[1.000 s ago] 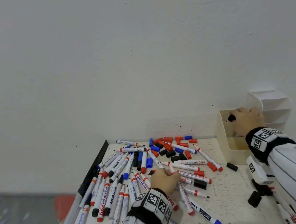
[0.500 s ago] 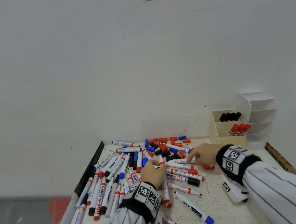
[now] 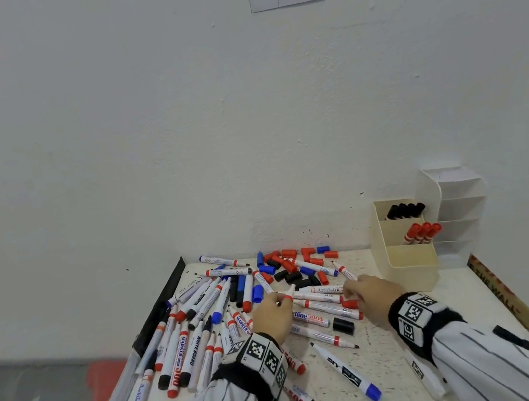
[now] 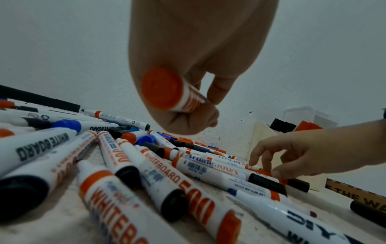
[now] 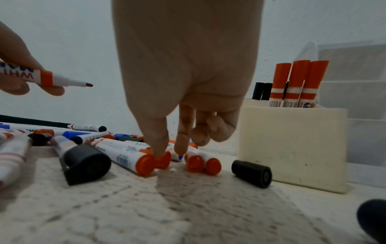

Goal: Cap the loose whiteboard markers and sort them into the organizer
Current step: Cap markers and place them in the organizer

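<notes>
My left hand [image 3: 280, 303] grips an uncapped red marker [image 5: 44, 77] and holds it just above the pile, its bare tip pointing right. In the left wrist view the marker's red butt end [image 4: 161, 88] faces the camera. My right hand [image 3: 353, 297] reaches down beside it; thumb and forefinger pinch a loose red cap [image 5: 163, 160] lying on the table among marker ends. The cream organizer [image 3: 411, 265] stands at the right, with black markers [image 3: 406, 210] in its back compartment and red markers [image 3: 422, 232] in the middle one.
Many loose markers [image 3: 202, 317] cover the table's left half, and loose red, blue and black caps [image 3: 292, 265] lie near the wall. A black cap [image 3: 343, 325] sits by my right wrist. A white tiered holder [image 3: 454, 205] stands behind the organizer.
My right hand left the organizer's back compartment and came down to the pile, onto the red cap. My left hand lifted the red marker off the pile.
</notes>
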Motion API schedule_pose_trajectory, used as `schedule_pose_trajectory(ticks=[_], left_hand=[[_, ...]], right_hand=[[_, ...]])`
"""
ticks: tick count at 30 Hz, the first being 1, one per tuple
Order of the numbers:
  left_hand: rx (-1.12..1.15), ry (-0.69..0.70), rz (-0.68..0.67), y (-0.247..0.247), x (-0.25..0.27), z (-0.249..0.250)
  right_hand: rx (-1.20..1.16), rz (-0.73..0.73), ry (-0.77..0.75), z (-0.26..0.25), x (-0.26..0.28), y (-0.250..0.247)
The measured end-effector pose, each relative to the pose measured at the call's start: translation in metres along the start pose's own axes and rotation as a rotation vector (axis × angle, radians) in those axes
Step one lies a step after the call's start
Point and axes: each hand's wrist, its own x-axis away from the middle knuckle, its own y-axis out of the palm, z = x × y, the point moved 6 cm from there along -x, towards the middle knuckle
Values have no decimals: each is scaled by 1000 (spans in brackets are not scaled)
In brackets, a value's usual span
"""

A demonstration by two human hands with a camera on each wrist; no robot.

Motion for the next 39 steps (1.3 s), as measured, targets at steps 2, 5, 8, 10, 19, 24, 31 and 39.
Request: schedule_pose_trajectory(ticks=[2,5,8,10,19,24,31,39], left_hand=[[1,6,-9,2,1,0],[-30,-2,-50,3,5,2],[-100,14,-65,5,7,1],[-124,29,-58,5,7,1],[-108,49,-80,12,6,-3],[-79,102,-72,17,7,1],[-126,171,-98,20,14,5],[-121,225,-135,21,22,10]], right_hand=[[9,-7,-13,-1,1,1],[36,1,-18,-1,3,2],[57,26,-3,1,4,4],[57,50,5,2,4,4],[-342,248,-127,-9,11,-26],[-320,184,-225,-23,14,-33],[-297,132,-257,-25,18,-28],[-388,135,-226,-26,23,-30]])
